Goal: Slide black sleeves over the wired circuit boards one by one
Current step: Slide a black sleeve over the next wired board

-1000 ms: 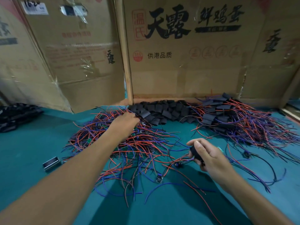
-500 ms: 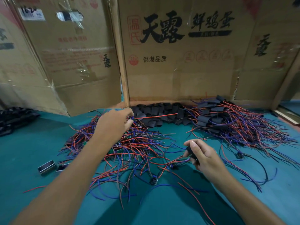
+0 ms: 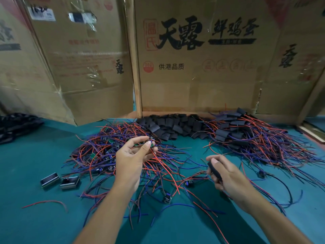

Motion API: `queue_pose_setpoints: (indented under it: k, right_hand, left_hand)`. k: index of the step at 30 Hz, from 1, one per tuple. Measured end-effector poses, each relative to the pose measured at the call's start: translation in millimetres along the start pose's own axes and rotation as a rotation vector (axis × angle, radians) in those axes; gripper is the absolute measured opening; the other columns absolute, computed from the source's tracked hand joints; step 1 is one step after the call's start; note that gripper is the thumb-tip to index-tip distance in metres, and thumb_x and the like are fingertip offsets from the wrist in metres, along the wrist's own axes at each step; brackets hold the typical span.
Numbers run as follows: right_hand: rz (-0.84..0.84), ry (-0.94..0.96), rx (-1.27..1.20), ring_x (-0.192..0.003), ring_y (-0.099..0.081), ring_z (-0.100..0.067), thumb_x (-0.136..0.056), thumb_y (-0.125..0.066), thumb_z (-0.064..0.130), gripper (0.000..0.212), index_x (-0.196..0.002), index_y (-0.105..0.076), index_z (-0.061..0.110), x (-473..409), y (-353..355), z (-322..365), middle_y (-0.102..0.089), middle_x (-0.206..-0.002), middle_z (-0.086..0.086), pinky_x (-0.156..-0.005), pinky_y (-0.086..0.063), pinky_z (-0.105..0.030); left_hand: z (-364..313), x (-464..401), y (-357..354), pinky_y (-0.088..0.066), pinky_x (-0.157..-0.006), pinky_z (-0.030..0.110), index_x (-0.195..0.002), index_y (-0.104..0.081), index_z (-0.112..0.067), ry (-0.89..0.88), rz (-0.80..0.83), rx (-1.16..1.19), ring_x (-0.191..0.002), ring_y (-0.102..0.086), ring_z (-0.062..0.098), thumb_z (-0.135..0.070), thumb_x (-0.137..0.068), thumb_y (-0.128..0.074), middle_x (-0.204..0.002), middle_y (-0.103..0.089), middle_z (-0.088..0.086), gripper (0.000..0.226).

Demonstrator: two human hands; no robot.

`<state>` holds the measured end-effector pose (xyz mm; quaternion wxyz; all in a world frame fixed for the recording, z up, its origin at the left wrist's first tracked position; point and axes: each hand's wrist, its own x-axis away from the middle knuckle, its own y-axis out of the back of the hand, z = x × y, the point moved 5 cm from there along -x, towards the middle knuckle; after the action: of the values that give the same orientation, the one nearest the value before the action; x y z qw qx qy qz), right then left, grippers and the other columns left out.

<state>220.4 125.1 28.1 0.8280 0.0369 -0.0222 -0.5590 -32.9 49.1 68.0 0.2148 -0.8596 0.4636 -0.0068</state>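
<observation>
Dim, even light, soft shadows under the forearms, slight motion blur, wide-angle bending at the edges.

Pinched board (image 3: 151, 144) mostly finger-hidden

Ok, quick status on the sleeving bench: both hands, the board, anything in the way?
Left hand pinches a wired circuit board, lifted off the pile. Right hand grips a black sleeve. Not yet joined. Loose wires dangle between them.

Left hand (image 3: 131, 159), right hand (image 3: 226, 173): pinching grips.
</observation>
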Motion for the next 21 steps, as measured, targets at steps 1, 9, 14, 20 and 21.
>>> queue_pose_setpoints:
  k: [1,9,14,20,21]
  right_hand:
    - [0.013,0.022,0.018,-0.062,-0.048,-0.013,-0.103,-0.042,0.022,0.018,-0.109,-0.057,0.015,1,-3,2,-0.062,-0.083,-0.007,-0.051,-0.037,-0.027]
    - [0.156,0.313,0.599,-0.098,-0.056,0.014,-0.084,-0.068,0.046,0.034,-0.116,-0.058,0.043,13,-27,11,-0.064,-0.102,0.03,-0.082,-0.038,-0.005]
    - [0.206,0.382,0.588,-0.094,-0.058,0.003,-0.088,-0.064,0.045,0.017,-0.103,-0.057,0.043,18,-39,12,-0.063,-0.098,0.026,-0.08,-0.042,-0.011]
    - [0.166,0.482,0.537,-0.103,-0.059,-0.007,-0.086,-0.06,0.051,0.03,-0.113,-0.056,0.038,25,-40,22,-0.062,-0.107,0.019,-0.09,-0.046,-0.023]
    - [0.16,0.499,0.547,-0.105,-0.059,-0.006,-0.086,-0.061,0.051,0.031,-0.114,-0.056,0.038,25,-40,23,-0.061,-0.11,0.021,-0.09,-0.045,-0.02]
  left_hand:
    - [-2,0,0,-0.062,-0.075,0.035,-0.108,-0.064,0.002,-0.01,-0.009,0.028,-0.077,-0.073,0.026,0.001,-0.087,-0.066,-0.089,-0.073,0.023,0.021]
    - [-20,-1,8,-0.059,-0.079,0.033,-0.107,-0.066,-0.008,-0.187,-0.098,0.136,-0.084,-0.072,0.026,-0.005,-0.08,-0.072,-0.094,-0.074,0.017,0.027]
    - [-26,-3,12,-0.058,-0.075,0.029,-0.104,-0.067,-0.01,-0.217,-0.114,0.19,-0.08,-0.072,0.022,0.003,-0.086,-0.067,-0.095,-0.073,0.018,0.022]
    - [-23,-1,4,-0.059,-0.078,0.029,-0.105,-0.066,-0.01,-0.197,-0.045,0.17,-0.08,-0.073,0.022,-0.001,-0.083,-0.069,-0.095,-0.074,0.017,0.024]
    - [-23,-1,3,-0.059,-0.079,0.029,-0.105,-0.066,-0.01,-0.199,-0.036,0.163,-0.08,-0.072,0.022,-0.002,-0.082,-0.07,-0.095,-0.074,0.016,0.025]
